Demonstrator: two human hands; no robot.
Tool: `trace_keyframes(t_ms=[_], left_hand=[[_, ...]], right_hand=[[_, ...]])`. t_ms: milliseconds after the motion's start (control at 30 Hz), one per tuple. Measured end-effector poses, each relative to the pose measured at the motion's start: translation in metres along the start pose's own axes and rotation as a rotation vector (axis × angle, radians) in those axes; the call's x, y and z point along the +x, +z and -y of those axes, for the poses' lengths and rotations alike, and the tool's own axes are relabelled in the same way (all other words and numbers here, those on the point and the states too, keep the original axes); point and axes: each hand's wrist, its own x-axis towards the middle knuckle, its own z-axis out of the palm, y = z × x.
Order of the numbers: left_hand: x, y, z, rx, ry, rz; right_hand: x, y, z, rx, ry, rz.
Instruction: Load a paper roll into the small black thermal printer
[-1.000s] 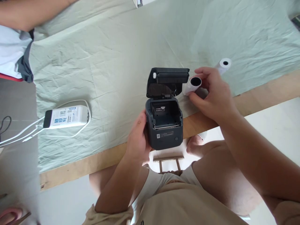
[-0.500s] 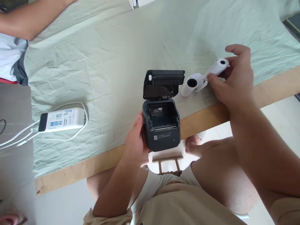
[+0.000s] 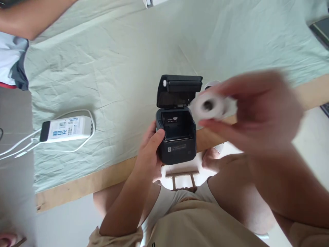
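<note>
My left hand (image 3: 150, 151) grips the left side of a dark label printer (image 3: 177, 151), its thumb over the front corner. The printer's lid (image 3: 180, 90) stands raised, and its paper bay looks bare inside. To the right of the bay, my right hand (image 3: 259, 113), smeared by motion, pinches a white paper roll (image 3: 205, 104) with the dark core hole facing me. Partly hidden behind that roll is a second white roll (image 3: 212, 83) on the cloth.
A white power strip (image 3: 68, 129) with white cables lies on the green cloth (image 3: 115, 85) at left. Another person's arm (image 3: 33, 17) reaches in at the upper left. The wooden table edge (image 3: 102, 180) runs below the printer. A dark object (image 3: 321, 32) sits at the far right.
My right hand has lifted the paper roll off the cloth and brought it left, close beside the printer. My left thumb has shifted onto the printer's front corner.
</note>
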Motion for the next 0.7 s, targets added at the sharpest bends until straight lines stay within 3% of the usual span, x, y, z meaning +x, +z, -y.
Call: trace_keyframes(t_ms=[33,100,200,367,533,700], left_hand=[[0.0,0.001,0.0,0.001,0.011,-0.002],[0.0,0.002,0.0,-0.004,0.015,0.004],[0.0,0.002,-0.001,-0.012,0.017,-0.002],[0.001,0.002,0.0,-0.024,0.029,0.004],[0.002,0.002,0.001,-0.049,0.027,0.011],[0.001,0.002,0.0,-0.021,0.022,0.014]], right_hand=[[-0.003,0.01,0.007,-0.061,-0.16,0.054],[-0.007,0.03,0.01,-0.151,-0.324,0.039],[-0.005,0.046,0.003,-0.201,-0.344,0.07],[0.002,0.046,-0.004,-0.133,-0.415,0.156],[-0.005,0.046,0.001,-0.104,-0.477,-0.022],[-0.016,0.056,-0.003,-0.058,-0.663,-0.132]])
